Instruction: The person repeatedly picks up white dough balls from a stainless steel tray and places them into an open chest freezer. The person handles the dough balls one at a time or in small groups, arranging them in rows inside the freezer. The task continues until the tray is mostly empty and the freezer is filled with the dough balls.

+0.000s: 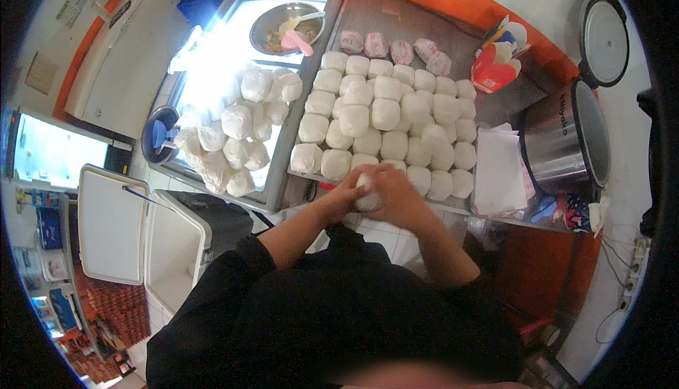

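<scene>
A small white rounded bundle [367, 200] sits between my two hands, just off the table's front edge. My left hand [344, 194] grips it from the left, and my right hand [397, 198] wraps over its right side, hiding much of it. Beyond my hands, rows of white paper-wrapped bundles [385, 114] cover the metal tabletop [395, 20], some stacked on others. To the left, a heap of white wrapped bundles [237, 122] lies on the glass top of a chest freezer [276, 177]. A stack of white paper sheets [497, 169] lies right of the rows.
Behind the rows lie several bundles in red-printed wrappers [375, 45]. A steel bowl [258, 33] with food and a pink scoop [298, 42] stands on the freezer. At the right are a large steel pot [551, 139] and red paper boxes [496, 70]. An opened cooler box [172, 240] stands at lower left.
</scene>
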The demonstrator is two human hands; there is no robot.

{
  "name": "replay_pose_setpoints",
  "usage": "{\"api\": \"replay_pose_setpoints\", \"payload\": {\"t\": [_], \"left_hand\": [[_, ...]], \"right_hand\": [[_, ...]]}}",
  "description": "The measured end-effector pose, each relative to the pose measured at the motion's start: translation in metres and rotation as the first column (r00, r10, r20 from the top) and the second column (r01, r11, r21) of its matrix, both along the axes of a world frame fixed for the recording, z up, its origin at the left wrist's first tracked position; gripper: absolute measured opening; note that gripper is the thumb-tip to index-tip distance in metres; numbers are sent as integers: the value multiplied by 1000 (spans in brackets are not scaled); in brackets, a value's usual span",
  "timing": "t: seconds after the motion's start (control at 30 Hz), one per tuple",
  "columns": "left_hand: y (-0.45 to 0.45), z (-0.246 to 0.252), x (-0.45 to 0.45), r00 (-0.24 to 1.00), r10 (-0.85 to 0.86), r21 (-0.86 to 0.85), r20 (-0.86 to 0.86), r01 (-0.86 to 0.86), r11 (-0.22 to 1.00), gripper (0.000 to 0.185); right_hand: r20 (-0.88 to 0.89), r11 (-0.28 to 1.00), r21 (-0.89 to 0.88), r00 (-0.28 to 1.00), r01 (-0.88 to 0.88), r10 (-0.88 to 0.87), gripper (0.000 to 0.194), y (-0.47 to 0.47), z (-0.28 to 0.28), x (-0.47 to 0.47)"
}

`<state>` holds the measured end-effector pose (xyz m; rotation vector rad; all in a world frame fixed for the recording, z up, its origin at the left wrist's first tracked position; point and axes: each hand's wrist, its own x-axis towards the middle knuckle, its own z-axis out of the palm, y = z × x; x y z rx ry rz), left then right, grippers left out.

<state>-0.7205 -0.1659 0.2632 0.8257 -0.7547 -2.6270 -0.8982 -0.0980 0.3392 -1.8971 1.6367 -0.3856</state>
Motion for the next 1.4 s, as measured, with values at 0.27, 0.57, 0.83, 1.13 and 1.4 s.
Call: {"api": "replay_pose_setpoints", "payload": {"t": [0.27, 0.57, 0.83, 1.13, 1.4], "left_hand": [[27, 10, 99, 973, 81, -30, -216, -89, 996, 89], [118, 27, 300, 653, 751, -159, -94, -755, 637, 93], [267, 17, 465, 42, 999, -171, -11, -984, 40, 95], [342, -31, 624, -95, 995, -141, 7, -986, -93, 106], [351, -93, 680, 72, 983, -12, 166, -997, 75, 117]], "right_hand": [[-156, 731, -65, 717, 679, -680, 86, -56, -69, -131], [145, 661, 113, 646, 741, -749, 82, -68, -166, -182], [839, 967, 253, 496, 11, -225, 78, -108, -30, 92], [567, 399, 677, 784, -618, 252, 78, -85, -125, 652], [10, 643, 349, 689, -682, 725, 91, -15, -410, 836]]}}
